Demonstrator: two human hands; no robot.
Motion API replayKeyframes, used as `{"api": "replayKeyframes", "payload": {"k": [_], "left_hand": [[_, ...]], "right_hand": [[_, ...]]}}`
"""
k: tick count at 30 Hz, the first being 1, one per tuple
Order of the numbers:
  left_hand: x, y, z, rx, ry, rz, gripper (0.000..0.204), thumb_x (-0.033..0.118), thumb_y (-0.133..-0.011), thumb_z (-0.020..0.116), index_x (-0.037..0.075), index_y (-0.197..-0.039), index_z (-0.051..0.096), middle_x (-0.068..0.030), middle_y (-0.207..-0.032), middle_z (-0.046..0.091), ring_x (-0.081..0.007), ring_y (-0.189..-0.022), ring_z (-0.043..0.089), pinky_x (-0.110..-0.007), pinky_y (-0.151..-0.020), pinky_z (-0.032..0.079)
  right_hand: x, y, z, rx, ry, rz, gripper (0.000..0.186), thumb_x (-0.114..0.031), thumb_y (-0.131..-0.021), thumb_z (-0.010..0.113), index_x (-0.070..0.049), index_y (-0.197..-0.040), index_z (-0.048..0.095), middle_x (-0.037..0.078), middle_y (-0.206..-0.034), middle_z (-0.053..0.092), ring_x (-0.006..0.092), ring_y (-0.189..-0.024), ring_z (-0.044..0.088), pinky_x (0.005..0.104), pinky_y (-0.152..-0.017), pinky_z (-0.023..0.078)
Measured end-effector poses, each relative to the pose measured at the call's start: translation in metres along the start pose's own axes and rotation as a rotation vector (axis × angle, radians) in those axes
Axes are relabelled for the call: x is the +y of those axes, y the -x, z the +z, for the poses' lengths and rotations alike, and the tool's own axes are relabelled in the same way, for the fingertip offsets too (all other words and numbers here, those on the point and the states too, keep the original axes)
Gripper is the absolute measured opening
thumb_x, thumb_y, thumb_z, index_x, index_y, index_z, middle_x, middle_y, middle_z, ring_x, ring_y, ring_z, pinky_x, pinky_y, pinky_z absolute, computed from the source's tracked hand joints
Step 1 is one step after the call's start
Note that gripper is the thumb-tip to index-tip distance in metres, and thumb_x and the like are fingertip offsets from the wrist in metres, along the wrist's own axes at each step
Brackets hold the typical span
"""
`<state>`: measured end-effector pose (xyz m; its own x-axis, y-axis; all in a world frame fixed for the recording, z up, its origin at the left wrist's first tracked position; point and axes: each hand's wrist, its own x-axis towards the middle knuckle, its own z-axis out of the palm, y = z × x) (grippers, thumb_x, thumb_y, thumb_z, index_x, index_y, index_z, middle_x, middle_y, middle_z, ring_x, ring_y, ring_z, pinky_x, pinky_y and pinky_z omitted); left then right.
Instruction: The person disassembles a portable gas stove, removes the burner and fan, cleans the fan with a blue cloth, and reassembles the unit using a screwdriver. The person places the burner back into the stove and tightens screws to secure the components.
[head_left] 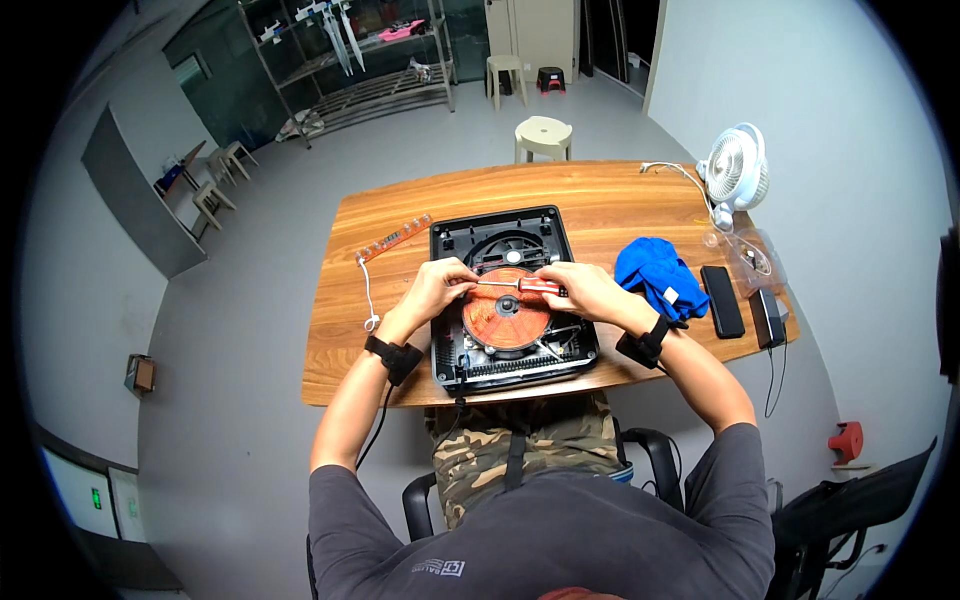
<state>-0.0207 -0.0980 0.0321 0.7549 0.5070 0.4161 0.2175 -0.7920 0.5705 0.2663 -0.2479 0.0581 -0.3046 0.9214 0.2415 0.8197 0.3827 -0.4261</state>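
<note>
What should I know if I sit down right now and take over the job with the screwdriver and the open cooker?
Right hand: holds the red-handled screwdriver, lying level, tip pointing left.
Left hand: fingers at the screwdriver's tip, above the copper coil.
The opened black cooker sits mid-table with its top cover off and the coil and fan housing exposed.
A strip circuit board with a white cable lies to its left; a blue cloth and a dark flat device lie to its right.
Done: casing opened. Left: the coil is still seated inside; whether its screws are out cannot be seen.

On the desk (400, 370), the opened cooker (512, 300) sits centre; cloth (655, 272) at three o'clock, circuit strip (393, 238) at ten.
</note>
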Motion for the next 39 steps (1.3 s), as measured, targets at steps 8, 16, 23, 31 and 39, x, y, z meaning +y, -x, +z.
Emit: {"api": "replayKeyframes", "payload": {"k": [8, 16, 23, 31, 39], "left_hand": [[0.005, -0.003, 0.000, -0.022, -0.069, 0.038, 0.015, 0.005, -0.085, 0.077, 0.001, -0.099, 0.077, -0.0132, -0.095, 0.075, -0.0285, -0.087, 0.073, -0.036, -0.078, 0.058], [0.003, -0.003, 0.005, -0.033, -0.048, 0.004, 0.015, 0.006, -0.086, 0.076, 0.001, -0.100, 0.077, -0.0141, -0.095, 0.075, -0.0293, -0.087, 0.073, -0.036, -0.078, 0.058], [0.008, -0.005, 0.002, -0.060, -0.063, 0.007, 0.015, 0.006, -0.088, 0.074, 0.001, -0.102, 0.076, -0.0151, -0.095, 0.074, -0.0306, -0.087, 0.073, -0.037, -0.077, 0.058], [0.008, -0.005, 0.005, -0.037, -0.098, 0.037, 0.014, 0.006, -0.086, 0.076, 0.000, -0.099, 0.075, -0.0154, -0.095, 0.074, -0.0317, -0.087, 0.073, -0.037, -0.076, 0.058], [0.011, -0.017, 0.006, -0.050, -0.057, 0.019, 0.014, 0.008, -0.087, 0.075, 0.000, -0.099, 0.075, -0.0150, -0.094, 0.074, -0.0304, -0.086, 0.073, -0.037, -0.076, 0.058]], "right_hand": [[0.013, 0.004, 0.006, 0.015, -0.032, -0.018, 0.036, -0.030, -0.093, 0.067, -0.008, -0.121, 0.065, 0.019, -0.108, 0.070, 0.0387, -0.103, 0.067, 0.0473, -0.088, 0.054], [0.017, 0.003, 0.003, 0.000, -0.058, -0.025, 0.037, -0.030, -0.092, 0.068, -0.008, -0.122, 0.064, 0.019, -0.110, 0.070, 0.0399, -0.104, 0.066, 0.0483, -0.088, 0.054], [0.013, 0.003, -0.003, 0.004, -0.045, -0.036, 0.038, -0.030, -0.092, 0.069, -0.007, -0.121, 0.065, 0.019, -0.111, 0.070, 0.0402, -0.103, 0.066, 0.0479, -0.087, 0.054], [0.013, 0.002, 0.000, -0.012, -0.055, -0.016, 0.039, -0.028, -0.090, 0.071, -0.005, -0.121, 0.065, 0.019, -0.111, 0.069, 0.0398, -0.104, 0.067, 0.0465, -0.088, 0.054], [0.018, -0.008, -0.031, 0.199, -0.487, 0.112, 0.038, -0.021, -0.082, 0.084, -0.001, -0.109, 0.067, 0.011, -0.098, 0.072, 0.0201, -0.093, 0.070, 0.0335, -0.083, 0.055]]}}
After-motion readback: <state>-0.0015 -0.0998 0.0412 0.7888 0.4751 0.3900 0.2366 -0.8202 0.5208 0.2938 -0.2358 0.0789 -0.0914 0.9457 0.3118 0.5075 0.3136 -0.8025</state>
